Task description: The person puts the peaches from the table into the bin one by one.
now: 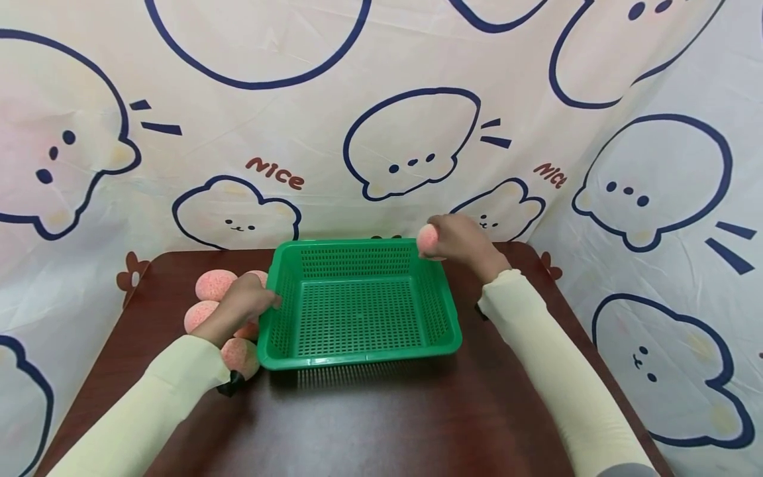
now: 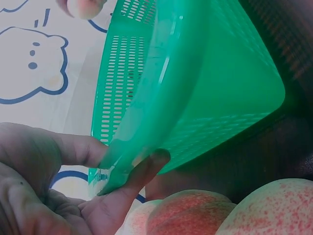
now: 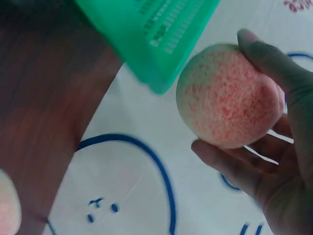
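The left hand [image 1: 246, 299] pinches the left rim of a green, rectangular, perforated plastic basket [image 1: 360, 361] between thumb and finger, while the right hand [image 1: 463, 244] grips a round, pink-speckled, pale peach [image 1: 427, 240] near the basket's far right corner. The basket sits on a dark reddish-brown, glossy desk [image 1: 357, 424], with several more round, pink-and-cream peaches [image 1: 240, 358] clustered just beside its left side, around the left hand and wrist.

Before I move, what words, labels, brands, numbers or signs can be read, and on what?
"Nice" on the backdrop, left of centre.
"Nice" on the backdrop, right of centre.
Red marks, perhaps lettering, top right of the right wrist view: too blurred to read.
No text shows on basket or peaches.
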Motion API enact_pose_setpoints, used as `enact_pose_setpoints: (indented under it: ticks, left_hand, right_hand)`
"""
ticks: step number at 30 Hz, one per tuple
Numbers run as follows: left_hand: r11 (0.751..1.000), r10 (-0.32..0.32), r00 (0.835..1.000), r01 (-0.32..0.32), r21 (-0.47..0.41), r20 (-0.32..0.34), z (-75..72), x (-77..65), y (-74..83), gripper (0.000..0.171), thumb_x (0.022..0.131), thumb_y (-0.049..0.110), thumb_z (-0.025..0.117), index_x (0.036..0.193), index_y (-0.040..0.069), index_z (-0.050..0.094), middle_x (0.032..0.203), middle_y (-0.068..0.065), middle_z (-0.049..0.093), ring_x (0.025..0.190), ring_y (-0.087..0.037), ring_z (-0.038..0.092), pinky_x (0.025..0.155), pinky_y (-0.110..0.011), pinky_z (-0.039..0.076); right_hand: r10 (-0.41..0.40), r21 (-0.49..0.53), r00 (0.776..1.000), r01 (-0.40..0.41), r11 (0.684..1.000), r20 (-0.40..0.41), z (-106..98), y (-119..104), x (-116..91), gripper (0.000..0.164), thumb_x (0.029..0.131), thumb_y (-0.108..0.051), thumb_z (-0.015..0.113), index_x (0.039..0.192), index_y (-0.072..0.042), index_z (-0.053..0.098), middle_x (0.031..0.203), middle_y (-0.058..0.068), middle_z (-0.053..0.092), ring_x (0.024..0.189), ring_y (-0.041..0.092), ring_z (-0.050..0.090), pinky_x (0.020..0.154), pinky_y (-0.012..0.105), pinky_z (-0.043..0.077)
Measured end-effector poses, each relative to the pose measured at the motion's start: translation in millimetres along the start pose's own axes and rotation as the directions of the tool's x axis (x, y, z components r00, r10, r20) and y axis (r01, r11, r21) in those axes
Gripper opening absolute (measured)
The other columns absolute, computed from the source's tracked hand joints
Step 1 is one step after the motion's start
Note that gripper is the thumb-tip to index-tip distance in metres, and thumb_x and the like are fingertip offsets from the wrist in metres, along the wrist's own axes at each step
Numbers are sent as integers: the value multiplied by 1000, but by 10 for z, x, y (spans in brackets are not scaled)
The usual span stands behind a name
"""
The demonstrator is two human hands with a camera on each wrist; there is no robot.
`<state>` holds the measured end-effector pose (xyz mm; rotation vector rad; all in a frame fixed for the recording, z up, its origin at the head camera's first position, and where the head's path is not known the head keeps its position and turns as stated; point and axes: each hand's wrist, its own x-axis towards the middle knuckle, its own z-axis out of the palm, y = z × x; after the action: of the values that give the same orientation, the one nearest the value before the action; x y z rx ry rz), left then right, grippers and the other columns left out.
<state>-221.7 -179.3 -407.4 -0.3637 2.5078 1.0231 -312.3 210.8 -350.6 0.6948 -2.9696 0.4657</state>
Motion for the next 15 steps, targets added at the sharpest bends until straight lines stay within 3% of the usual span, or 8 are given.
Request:
enact_pose_setpoints:
  ticks: [4, 8, 15]
  left_hand:
    - [1000, 12, 1000, -12, -5, -5, 6, 6, -6, 15, 83, 9, 61, 87, -3, 54, 77, -13, 57, 61, -20, 54, 52, -30, 44]
    - [1000, 12, 1000, -12, 1, -4, 10, 1, -6, 15, 83, 10, 61, 86, -2, 53, 76, -12, 56, 64, -21, 55, 53, -30, 45]
    - [1000, 23, 1000, -23, -6, 6, -7, -4, -10, 20, 83, 9, 61, 93, -7, 55, 83, -16, 60, 67, -21, 57, 58, -33, 49]
  right_hand:
    - [-36, -7, 999, 36, 999, 7, 25, -229, 119, 34, 73, -35, 81, 93, -14, 62, 79, -1, 62, 71, 18, 57, 65, 31, 48]
    - [-39, -1, 997, 40, 999, 72, 82, -446, 228, 48, 71, -38, 83, 104, -11, 61, 91, 1, 65, 76, 18, 59, 69, 31, 51]
    - [-112, -55, 982, 122, 991, 153, 279, -803, 415, 55, 68, -42, 84, 106, -8, 62, 93, 3, 66, 78, 18, 59, 70, 32, 51]
